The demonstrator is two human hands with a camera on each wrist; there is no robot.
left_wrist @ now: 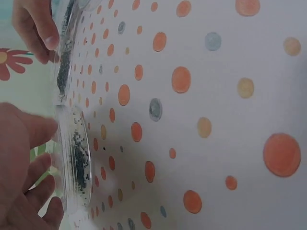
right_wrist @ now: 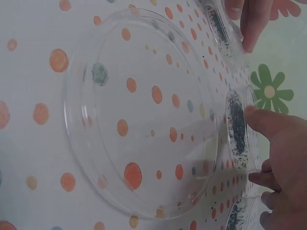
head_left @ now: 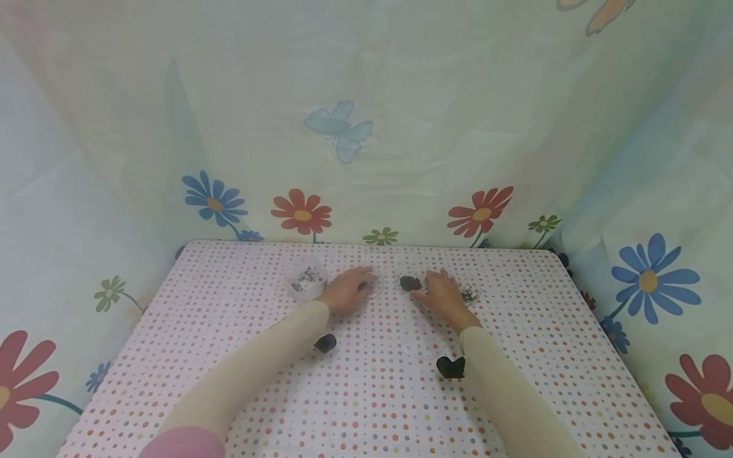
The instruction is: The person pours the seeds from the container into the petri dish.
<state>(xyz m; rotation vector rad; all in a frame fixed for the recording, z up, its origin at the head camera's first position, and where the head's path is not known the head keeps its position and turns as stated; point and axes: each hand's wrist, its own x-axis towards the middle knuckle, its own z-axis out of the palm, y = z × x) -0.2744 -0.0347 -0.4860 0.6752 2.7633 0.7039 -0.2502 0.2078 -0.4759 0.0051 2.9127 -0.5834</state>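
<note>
Upper centre: left hand [head_left: 345, 292] grips one dish [left_wrist: 80, 165], right hand [head_left: 443, 299] another dish [right_wrist: 237, 128], by the rims, probably so grains [head_left: 410, 284] (dark, fine) don't spill.

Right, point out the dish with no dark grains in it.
The dish in the middle of the right wrist view: it is clear throughout, while the other dishes show dark grains.

No legible text anywhere

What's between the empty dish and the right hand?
Right wrist view: a strip of tablecloth, then a clear dish of dark grains.
</note>
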